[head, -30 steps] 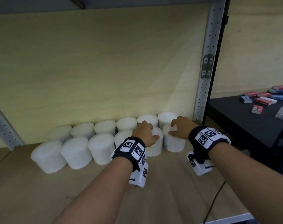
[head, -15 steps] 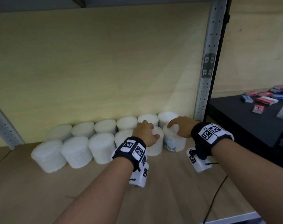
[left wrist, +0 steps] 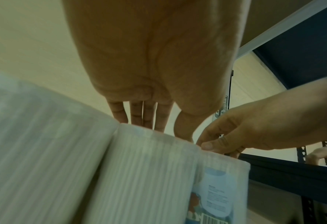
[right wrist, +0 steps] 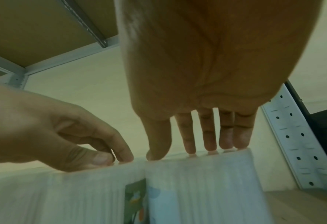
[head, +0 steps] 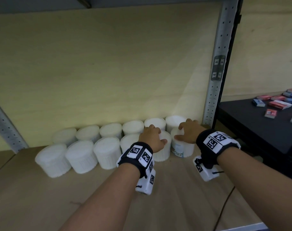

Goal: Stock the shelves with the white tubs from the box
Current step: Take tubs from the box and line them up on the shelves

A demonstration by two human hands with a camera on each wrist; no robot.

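Head view: a wooden shelf (head: 41, 205) holds two rows of white tubs (head: 81, 155) set against a pale back panel (head: 108, 64). The back row touches the panel; the front row stands just in front of it, tubs side by side. Bare shelf board lies open in front of the tubs, down to the shelf's front edge at the bottom right. The left hand (head: 152, 139) rests on top of the second tub from the right (head: 162, 154) in the front row, fingers bent over its lid. The right hand (head: 188, 132) sits on the rightmost front tub (head: 182, 147), whose printed label and barcode face the camera. Just right of that tub stands a perforated metal upright (head: 215, 80); past it, a dark worktop (head: 258, 127) carries small red and blue packs (head: 278, 104).

Left wrist view: the left hand's fingers (left wrist: 135, 113) reach nearly straight down onto the tub's top edge, thumb touching the rim, not wrapped round it. The right hand (left wrist: 254, 125) shows at the right, fingertips on the labelled tub (left wrist: 216, 189) beside it. The two tubs touch.

Right wrist view: the right hand's fingers (right wrist: 208, 136) are extended and spread, tips resting on the labelled tub's top edge, not curled round it. The left hand (right wrist: 53, 131) shows at the left, fingers bent onto the neighbouring tub. The upright (right wrist: 297, 144) stands near the tub's right side, with a narrow gap of shelf between.
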